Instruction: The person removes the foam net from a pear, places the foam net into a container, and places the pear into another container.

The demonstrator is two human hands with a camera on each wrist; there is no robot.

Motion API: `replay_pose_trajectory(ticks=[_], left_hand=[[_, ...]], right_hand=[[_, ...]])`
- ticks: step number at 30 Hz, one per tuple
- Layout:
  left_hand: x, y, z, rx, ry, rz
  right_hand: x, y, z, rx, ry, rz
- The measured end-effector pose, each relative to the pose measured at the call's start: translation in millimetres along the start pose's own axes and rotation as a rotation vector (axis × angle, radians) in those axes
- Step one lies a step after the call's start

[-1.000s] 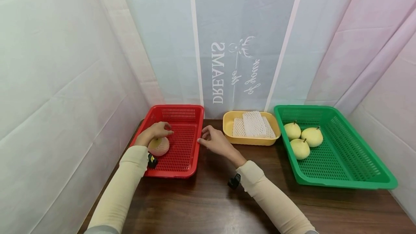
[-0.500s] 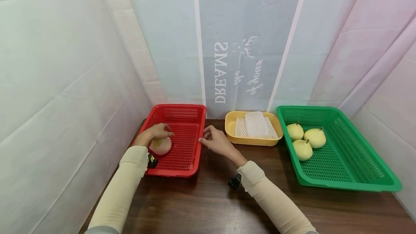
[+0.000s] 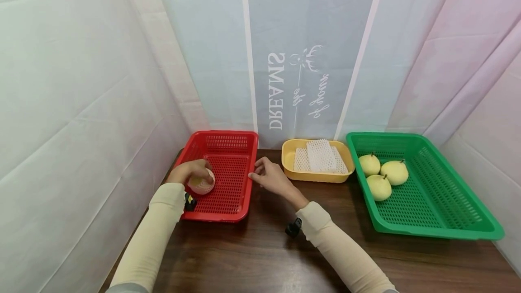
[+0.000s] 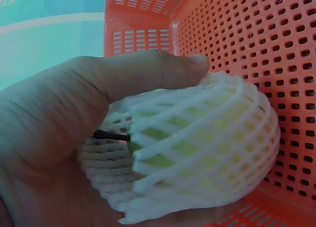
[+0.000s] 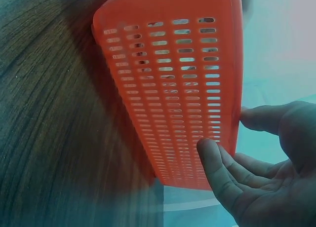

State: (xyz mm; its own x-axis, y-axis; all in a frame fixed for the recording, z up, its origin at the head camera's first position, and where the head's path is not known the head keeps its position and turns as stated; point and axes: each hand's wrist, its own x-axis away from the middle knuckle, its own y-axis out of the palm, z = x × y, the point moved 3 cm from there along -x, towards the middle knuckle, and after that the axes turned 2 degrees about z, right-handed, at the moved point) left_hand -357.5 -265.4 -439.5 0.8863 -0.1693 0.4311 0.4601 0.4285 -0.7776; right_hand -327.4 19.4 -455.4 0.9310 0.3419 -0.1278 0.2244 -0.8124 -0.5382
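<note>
In the red basket (image 3: 228, 189), my left hand (image 3: 191, 171) grips a pear (image 4: 197, 148) wrapped in a white foam net sleeve (image 4: 212, 187). My thumb lies along one side of the net in the left wrist view; the other fingers are mostly hidden under the fruit. The dark stem (image 4: 112, 135) points towards my palm. At the basket's right side my right hand (image 3: 270, 175) is held with its thumb tip right at the rim. Its relaxed fingers (image 5: 217, 163) overlap the outer perforated wall in the right wrist view.
A yellow tray (image 3: 315, 177) with several flat white foam nets (image 3: 321, 156) stands right of the red basket. Further right, a green basket (image 3: 431, 229) holds three bare pears (image 3: 379, 187). All stand on a dark wooden table (image 3: 260, 257), with a curtain (image 3: 301, 21) behind.
My left hand has come down from above the netted pear, and its fingers now close on it. The view shifted slightly at first. My right hand stays at the basket rim.
</note>
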Motion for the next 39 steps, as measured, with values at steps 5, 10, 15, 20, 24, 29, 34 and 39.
replay_pose_trajectory(ticks=[5,10,15,20,24,29,34,39], left_hand=[[-3.0,-0.2,1.2,-0.046,0.054,0.046],[-4.5,-0.6,0.9,-0.055,0.071,0.083],[-5.8,-0.8,1.4,-0.054,0.068,0.09],[-6.1,0.1,2.0,-0.047,0.061,0.08],[-5.4,1.2,3.0,-0.04,0.054,0.072],[-4.0,1.1,4.6,-0.053,0.057,0.068],[-2.8,0.9,5.2,-0.068,0.05,0.063],[-2.5,1.2,5.8,-0.078,0.044,0.06]], right_hand=[[-0.6,1.6,0.4,-0.039,0.021,0.013],[-3.4,3.6,1.1,-0.101,0.051,0.025],[-4.3,4.3,2.0,-0.172,0.091,0.027],[-4.3,5.1,2.0,-0.252,0.117,0.015],[-4.2,6.4,3.0,-0.297,0.146,0.009],[-5.0,7.2,4.3,-0.345,0.188,0.008],[-5.7,7.9,5.5,-0.354,0.21,-0.003],[-6.8,8.3,6.7,-0.371,0.236,-0.019]])
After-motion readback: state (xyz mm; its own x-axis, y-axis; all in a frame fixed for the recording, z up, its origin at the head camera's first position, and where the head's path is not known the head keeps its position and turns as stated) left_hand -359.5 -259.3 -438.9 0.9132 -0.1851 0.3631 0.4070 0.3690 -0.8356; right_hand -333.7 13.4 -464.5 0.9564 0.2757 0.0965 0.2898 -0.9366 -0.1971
